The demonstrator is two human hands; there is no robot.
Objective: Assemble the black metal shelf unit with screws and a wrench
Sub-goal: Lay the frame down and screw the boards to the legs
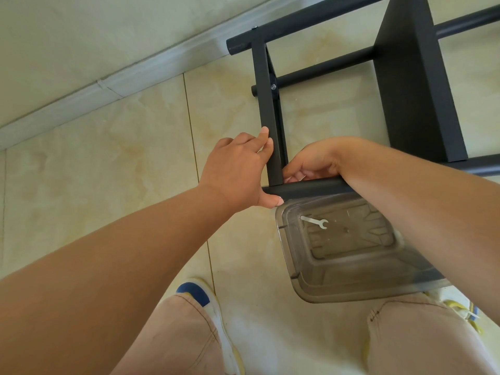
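Matt black metal shelf frame (270,117), clear smooth plastic container (349,255), shiny metal wrench (315,221), glossy marbled floor tiles (108,163).

Your left hand (238,169): fingers straight against the shelf frame (270,125) upright, thumb under its rail. Your right hand (311,163): curled inside that corner, fingertips hidden.

A black metal shelf unit (273,109) lies on its side on a tiled floor, with round tubes joined by flat crossbars and a wide flat panel. A silver screw (273,87) sits in one crossbar joint. A small silver wrench (315,221) lies flat inside a clear plastic container beside the frame's nearest tube.
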